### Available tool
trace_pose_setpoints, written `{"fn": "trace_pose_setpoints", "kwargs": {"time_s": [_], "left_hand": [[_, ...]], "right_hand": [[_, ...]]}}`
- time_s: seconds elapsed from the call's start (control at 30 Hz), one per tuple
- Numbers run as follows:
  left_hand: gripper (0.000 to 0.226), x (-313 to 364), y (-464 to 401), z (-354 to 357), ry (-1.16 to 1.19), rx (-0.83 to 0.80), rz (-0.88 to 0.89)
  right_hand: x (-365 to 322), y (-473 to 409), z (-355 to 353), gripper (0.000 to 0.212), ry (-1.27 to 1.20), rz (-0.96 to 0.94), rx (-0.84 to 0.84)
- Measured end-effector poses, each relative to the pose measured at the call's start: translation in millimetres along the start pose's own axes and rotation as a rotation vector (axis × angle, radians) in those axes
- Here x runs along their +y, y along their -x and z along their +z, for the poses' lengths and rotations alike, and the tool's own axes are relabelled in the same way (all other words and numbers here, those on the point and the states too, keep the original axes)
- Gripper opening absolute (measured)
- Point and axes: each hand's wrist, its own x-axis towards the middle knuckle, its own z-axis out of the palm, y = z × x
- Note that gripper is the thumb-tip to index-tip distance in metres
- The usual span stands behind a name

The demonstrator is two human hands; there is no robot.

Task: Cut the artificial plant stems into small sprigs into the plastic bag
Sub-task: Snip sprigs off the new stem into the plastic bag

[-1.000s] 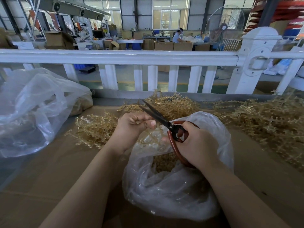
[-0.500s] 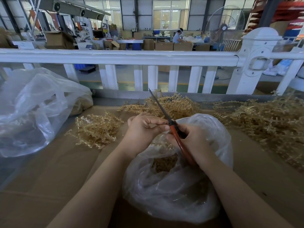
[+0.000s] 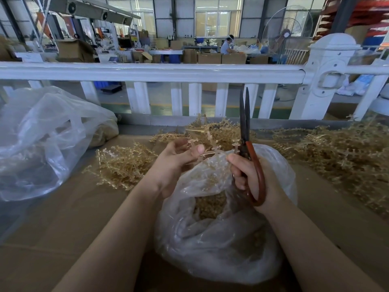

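A clear plastic bag (image 3: 219,249) stands open in front of me with tan cut sprigs (image 3: 208,205) inside. My left hand (image 3: 174,163) pinches a tan plastic plant stem (image 3: 212,152) above the bag's mouth. My right hand (image 3: 250,180) grips red-handled scissors (image 3: 245,131), blades nearly closed and pointing straight up, just right of the stem. Loose stem piles lie behind: one at the left (image 3: 124,163), one at the middle (image 3: 212,131), a large one at the right (image 3: 341,152).
A second large clear bag (image 3: 42,140) with tan pieces slumps at the left. Brown cardboard (image 3: 69,228) covers the work surface. A white railing (image 3: 160,71) runs across behind the table. Beyond it is a workshop with boxes and a seated person.
The scissors swung from pointing up-left to upright and moved right. My left hand opened somewhat and now pinches a fresh longer stem over the bag.
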Motion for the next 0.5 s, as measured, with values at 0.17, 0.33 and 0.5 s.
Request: {"fn": "trace_pose_setpoints", "kwargs": {"time_s": [0.17,0.33,0.5], "left_hand": [[0.054,1,2,3,0.036,-0.162,-0.029],[0.037,0,6,8,-0.048,-0.194,-0.025],[0.032,-3,8,16,-0.121,-0.215,-0.042]], "right_hand": [[2,-1,-1,0.016,-0.014,-0.024,-0.021],[2,0,-1,0.017,-0.008,-0.049,-0.033],[3,-1,-1,0.015,0.057,-0.077,-0.006]]}}
